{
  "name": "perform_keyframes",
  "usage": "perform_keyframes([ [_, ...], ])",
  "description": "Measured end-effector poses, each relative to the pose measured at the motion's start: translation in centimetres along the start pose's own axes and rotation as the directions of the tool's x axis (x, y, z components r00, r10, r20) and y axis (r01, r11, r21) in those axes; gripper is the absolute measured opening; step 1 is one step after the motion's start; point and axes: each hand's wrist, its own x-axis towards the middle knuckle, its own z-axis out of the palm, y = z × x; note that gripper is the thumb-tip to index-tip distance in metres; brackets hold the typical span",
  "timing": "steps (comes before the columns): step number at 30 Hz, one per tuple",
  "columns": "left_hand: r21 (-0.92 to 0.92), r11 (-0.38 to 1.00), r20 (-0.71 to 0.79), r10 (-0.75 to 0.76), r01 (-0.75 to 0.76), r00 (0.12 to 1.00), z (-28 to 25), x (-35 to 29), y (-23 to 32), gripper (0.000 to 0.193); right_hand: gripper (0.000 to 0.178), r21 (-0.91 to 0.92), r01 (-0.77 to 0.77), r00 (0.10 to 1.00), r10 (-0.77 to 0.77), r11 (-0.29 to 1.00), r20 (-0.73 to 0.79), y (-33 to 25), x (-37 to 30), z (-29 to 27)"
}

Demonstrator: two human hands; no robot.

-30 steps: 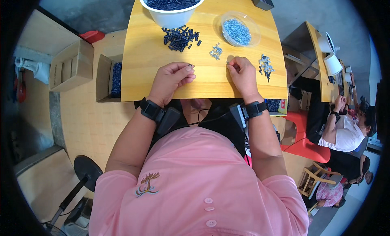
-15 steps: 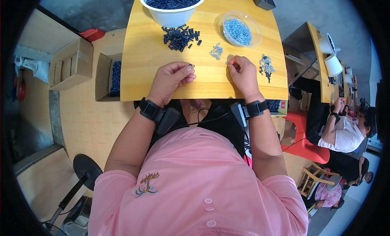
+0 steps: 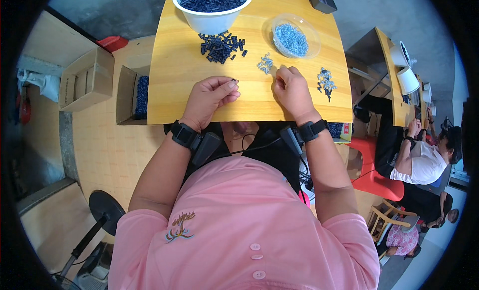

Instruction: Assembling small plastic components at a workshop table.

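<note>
Over the front of the wooden table, my left hand [image 3: 211, 97] pinches a small black plastic piece [image 3: 234, 81] between thumb and forefinger; only its dark end shows. To its right, my right hand [image 3: 293, 90] is closed with fingertips pressed together, and whatever they hold is hidden. Just beyond those fingertips lies a little heap of clear pieces [image 3: 265, 63]. A larger heap of black plastic pieces [image 3: 220, 47] is spread farther left. Right of my right hand sits a group of clear and black pieces [image 3: 326, 84], some of which seem joined.
A white tub [image 3: 212, 21] full of black pieces and a round clear container [image 3: 291, 39] of clear pieces stand at the back. A dark box [image 3: 323, 1] occupies the far right corner. Cardboard boxes [image 3: 130, 98] stand left of the table. Another person [image 3: 421, 158] sits working at right.
My right hand has shifted slightly left toward the little heap of clear pieces, its fingers curling more closed. My left hand holds still with the black piece.
</note>
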Motion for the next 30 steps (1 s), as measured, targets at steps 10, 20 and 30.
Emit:
perform_keyframes([
  [10,-0.005,1.0,0.005,0.022,-0.022,1.0,-0.1,-0.1,-0.2,0.021,0.008,0.063,-0.052,0.998,0.054,0.997,-0.027,0.4,-0.1,0.1],
  [20,-0.016,1.0,0.011,0.024,-0.024,1.0,-0.2,-0.1,-0.4,0.021,0.014,0.377,-0.401,0.912,0.402,0.835,0.08,2.6,-1.3,-0.9],
  [30,-0.021,1.0,0.012,0.016,-0.015,1.0,-0.1,-0.1,-0.2,0.02,0.01,0.201,-0.112,0.99,0.126,0.973,-0.057,1.8,-0.1,-0.8],
])
